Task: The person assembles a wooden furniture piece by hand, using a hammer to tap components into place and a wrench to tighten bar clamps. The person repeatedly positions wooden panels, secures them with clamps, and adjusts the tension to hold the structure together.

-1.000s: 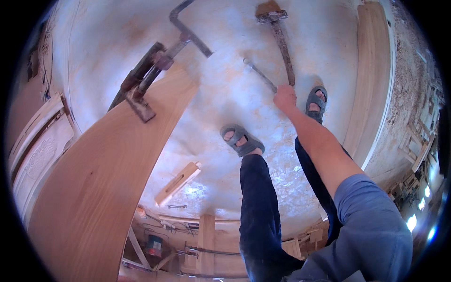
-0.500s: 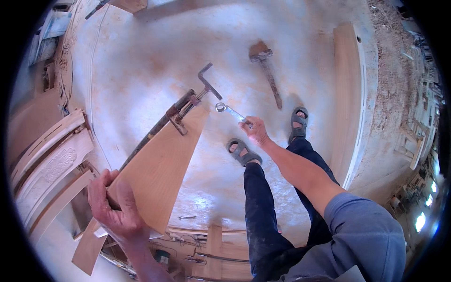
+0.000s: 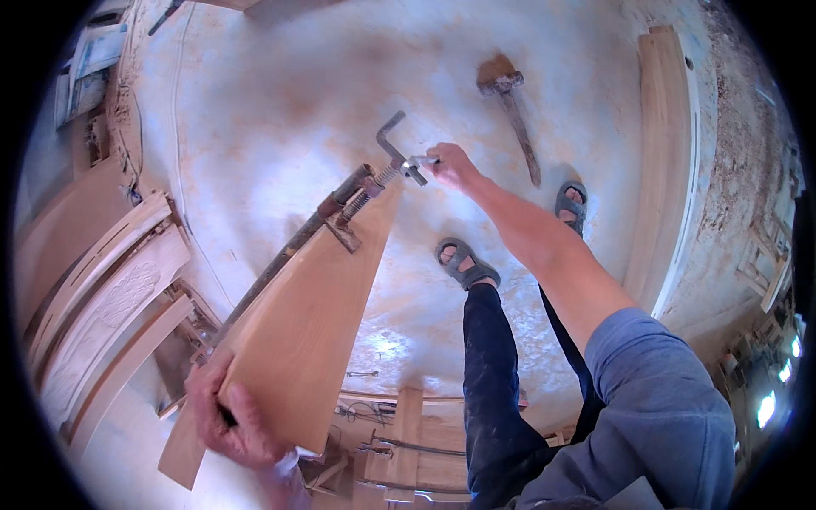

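A long wooden board [image 3: 310,327] slants away from me. Along its left edge runs a dark metal bar clamp [image 3: 293,245], with a spring, screw and bent crank handle [image 3: 388,129] at the far end. My left hand [image 3: 229,416] is closed around the board's near corner, thumb on the top face. My right hand [image 3: 456,167] grips a shiny ring wrench [image 3: 420,161], its head at the lower arm of the crank. Most of the wrench is hidden by the fingers and foreshortened; whether the ring encircles the crank I cannot make out.
A mallet [image 3: 515,115] lies on the dusty floor beyond my sandalled feet. Long boards [image 3: 665,153] lie at the right. Carved wooden panels [image 3: 115,319] stand at the left. Near me are a small wrench [image 3: 363,374] and another bar clamp [image 3: 416,444].
My right hand has moved up and left, bringing the wrench head to the crank. The view has shifted, so board and clamp sit slightly farther right; my left hand still grips the board.
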`<action>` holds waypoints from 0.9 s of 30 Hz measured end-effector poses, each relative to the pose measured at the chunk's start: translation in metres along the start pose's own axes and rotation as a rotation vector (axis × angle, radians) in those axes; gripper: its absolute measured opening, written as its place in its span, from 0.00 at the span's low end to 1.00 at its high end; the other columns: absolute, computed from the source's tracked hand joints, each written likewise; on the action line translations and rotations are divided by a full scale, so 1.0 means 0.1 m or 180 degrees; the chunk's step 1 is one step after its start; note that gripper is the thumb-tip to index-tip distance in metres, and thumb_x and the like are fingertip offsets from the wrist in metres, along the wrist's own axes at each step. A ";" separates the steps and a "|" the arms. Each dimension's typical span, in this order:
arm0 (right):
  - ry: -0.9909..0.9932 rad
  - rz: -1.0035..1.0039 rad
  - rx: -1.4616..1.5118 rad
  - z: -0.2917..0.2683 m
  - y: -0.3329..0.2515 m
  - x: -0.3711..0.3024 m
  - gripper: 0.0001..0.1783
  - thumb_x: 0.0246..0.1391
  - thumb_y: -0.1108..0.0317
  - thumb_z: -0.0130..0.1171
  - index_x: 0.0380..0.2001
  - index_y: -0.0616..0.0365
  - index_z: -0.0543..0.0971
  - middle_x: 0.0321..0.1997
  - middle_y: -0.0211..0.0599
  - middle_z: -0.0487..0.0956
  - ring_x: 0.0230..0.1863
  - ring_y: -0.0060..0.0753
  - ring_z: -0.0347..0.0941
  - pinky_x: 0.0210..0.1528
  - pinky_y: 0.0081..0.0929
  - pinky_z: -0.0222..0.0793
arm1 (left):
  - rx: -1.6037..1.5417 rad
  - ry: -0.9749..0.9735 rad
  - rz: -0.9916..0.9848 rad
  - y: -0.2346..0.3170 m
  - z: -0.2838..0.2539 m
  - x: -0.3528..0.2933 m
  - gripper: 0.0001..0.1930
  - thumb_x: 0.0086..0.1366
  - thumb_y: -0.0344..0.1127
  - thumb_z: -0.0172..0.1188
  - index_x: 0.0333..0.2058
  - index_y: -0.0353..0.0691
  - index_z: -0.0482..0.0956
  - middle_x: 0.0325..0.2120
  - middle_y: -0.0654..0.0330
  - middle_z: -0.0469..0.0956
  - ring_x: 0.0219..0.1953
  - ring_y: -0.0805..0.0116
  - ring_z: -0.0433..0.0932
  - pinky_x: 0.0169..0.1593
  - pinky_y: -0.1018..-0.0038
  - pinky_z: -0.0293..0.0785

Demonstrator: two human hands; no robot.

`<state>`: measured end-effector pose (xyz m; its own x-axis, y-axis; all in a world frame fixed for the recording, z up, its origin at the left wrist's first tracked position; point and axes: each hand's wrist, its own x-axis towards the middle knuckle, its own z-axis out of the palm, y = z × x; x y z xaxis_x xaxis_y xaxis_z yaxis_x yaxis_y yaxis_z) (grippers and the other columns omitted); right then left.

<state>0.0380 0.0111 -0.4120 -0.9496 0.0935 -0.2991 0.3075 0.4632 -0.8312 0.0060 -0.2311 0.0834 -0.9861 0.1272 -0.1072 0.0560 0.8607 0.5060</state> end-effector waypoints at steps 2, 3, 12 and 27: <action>-0.0469 0.0333 -0.0028 -0.10 -0.11 0.02 0.16 0.50 0.56 0.63 0.22 0.59 0.78 0.24 0.52 0.75 0.28 0.53 0.72 0.31 0.42 0.66 | 0.0018 0.0097 0.0141 -0.05 0.02 -0.02 0.15 0.69 0.37 0.53 0.40 0.28 0.78 0.37 0.53 0.77 0.41 0.65 0.75 0.49 0.69 0.69; -0.0677 0.0506 -0.0046 -0.14 -0.19 0.05 0.16 0.51 0.55 0.62 0.22 0.59 0.79 0.25 0.52 0.76 0.29 0.53 0.73 0.32 0.42 0.67 | 0.0035 0.0103 0.0096 -0.05 0.00 -0.02 0.14 0.69 0.36 0.52 0.40 0.28 0.78 0.38 0.53 0.77 0.41 0.65 0.75 0.50 0.69 0.68; -0.0034 -0.0125 -0.0401 -0.16 -0.21 -0.07 0.15 0.53 0.54 0.61 0.26 0.53 0.83 0.28 0.52 0.79 0.30 0.56 0.76 0.35 0.46 0.70 | 0.0283 -0.0049 0.0077 0.07 -0.02 0.02 0.17 0.65 0.40 0.53 0.40 0.28 0.76 0.38 0.48 0.77 0.41 0.56 0.74 0.50 0.63 0.67; -0.0687 0.1470 -0.0577 -0.29 -0.37 -0.49 0.23 0.53 0.44 0.60 0.32 0.54 0.86 0.32 0.54 0.82 0.38 0.58 0.78 0.40 0.45 0.72 | 0.0595 -0.0079 0.0436 0.04 -0.15 0.06 0.11 0.59 0.31 0.52 0.38 0.32 0.75 0.38 0.48 0.79 0.40 0.49 0.74 0.49 0.57 0.65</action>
<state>0.0717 0.0149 -0.3533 -0.6782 0.1491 -0.7196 0.6565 0.5631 -0.5020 -0.0017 -0.2339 0.0977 -0.9632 0.2592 -0.0706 0.2194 0.9107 0.3501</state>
